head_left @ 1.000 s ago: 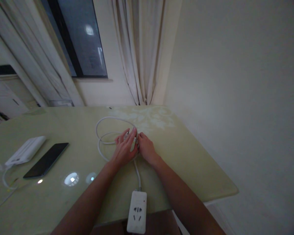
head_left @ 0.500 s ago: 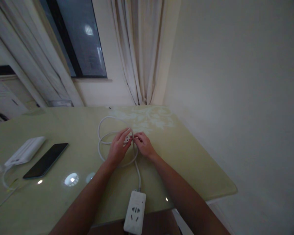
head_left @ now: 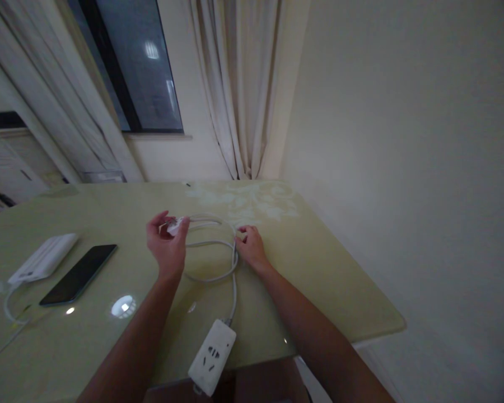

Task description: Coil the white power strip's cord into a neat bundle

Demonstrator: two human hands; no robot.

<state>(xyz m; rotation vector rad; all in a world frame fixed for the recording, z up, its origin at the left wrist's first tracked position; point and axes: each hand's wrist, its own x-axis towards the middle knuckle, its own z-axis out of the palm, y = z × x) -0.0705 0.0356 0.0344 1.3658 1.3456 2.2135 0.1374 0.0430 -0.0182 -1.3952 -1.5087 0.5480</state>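
My left hand (head_left: 167, 243) is closed around a white plug (head_left: 175, 225), its metal prongs pointing left. From the plug a white cord (head_left: 210, 243) runs right in loose loops over the table. Thumb and fingertips of my right hand (head_left: 252, 246) pinch the cord at the right side of the loops. Below, the cord runs down to a white power strip (head_left: 213, 357), which lies tilted at the table's near edge with its sockets facing up. Its lower end reaches past the edge.
On the left of the glossy green table (head_left: 319, 280) lie a black phone (head_left: 79, 275) and a white power bank (head_left: 44, 258) with a cable (head_left: 9, 308) attached. A wall (head_left: 403, 140) borders the right side; a curtain (head_left: 239, 89) hangs behind.
My left hand has moved left with the plug, drawing the cord loops out. My right hand stays near its place on the cord. The power strip has swung left and tilted.
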